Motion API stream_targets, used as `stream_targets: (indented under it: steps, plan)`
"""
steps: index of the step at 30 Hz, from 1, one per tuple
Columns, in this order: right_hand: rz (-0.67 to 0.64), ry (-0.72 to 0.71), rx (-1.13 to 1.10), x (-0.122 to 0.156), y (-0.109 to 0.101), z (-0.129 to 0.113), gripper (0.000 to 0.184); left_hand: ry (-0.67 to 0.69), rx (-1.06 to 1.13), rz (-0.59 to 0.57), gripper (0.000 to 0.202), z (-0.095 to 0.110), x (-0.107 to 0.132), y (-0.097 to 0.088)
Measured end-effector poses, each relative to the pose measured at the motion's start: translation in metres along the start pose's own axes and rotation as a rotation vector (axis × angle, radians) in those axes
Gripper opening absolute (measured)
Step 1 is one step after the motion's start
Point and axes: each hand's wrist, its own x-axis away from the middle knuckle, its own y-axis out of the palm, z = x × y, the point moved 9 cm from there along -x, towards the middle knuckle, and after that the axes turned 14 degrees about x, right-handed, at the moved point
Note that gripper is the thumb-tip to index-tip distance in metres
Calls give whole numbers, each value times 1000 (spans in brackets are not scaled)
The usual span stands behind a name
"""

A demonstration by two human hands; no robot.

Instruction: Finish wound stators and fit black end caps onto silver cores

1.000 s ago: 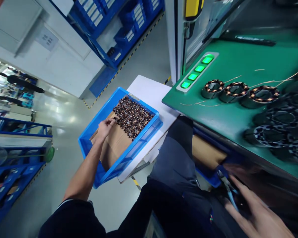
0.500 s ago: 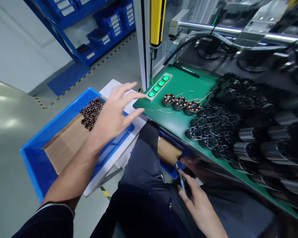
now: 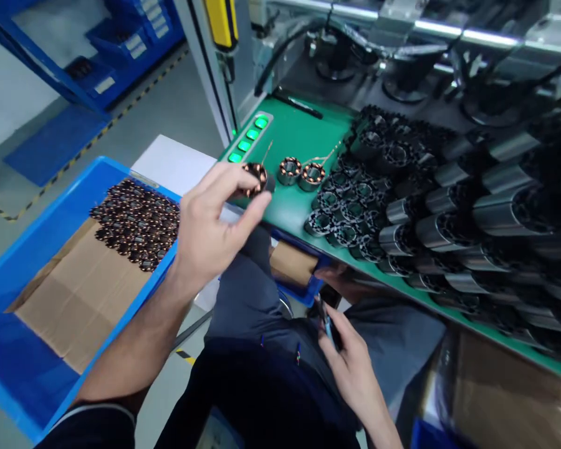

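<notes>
My left hand [image 3: 212, 227] grips a copper-wound motor stator [image 3: 258, 179] between thumb and fingers, over the near left edge of the green mat [image 3: 294, 215]. A thin wire end sticks up from this stator. To its right, two more wound stators, a left one [image 3: 290, 170] and a right one [image 3: 313, 176], stand side by side on the mat, with loose wire ends behind them. Low by my lap, my right hand [image 3: 358, 368] is closed around small blue-handled cutting pliers [image 3: 326, 323], their jaws pointing up and away from me.
A blue bin [image 3: 100, 163] at left holds cardboard and many wound stators [image 3: 138, 221]. Dark unwound stator cores [image 3: 346, 212] crowd the mat's right side. A strip of green lit buttons [image 3: 248, 140] and a black pen [image 3: 299, 105] lie behind. Beneath the bench is another bin [image 3: 311, 292].
My left hand, open and empty before, has closed on the leftmost of three stators and lifted it from the row. The view has shifted right. My right hand still holds the pliers.
</notes>
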Motion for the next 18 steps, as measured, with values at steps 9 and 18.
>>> stream_targets:
  steps: [9,18]
  plan:
    - [70,-179,-138,-11,-45,-78,57,-33,191,-215,24,55,75,47]
    - [49,-177,-143,-12,-43,-83,66,5,175,-233,31,58,82,57]
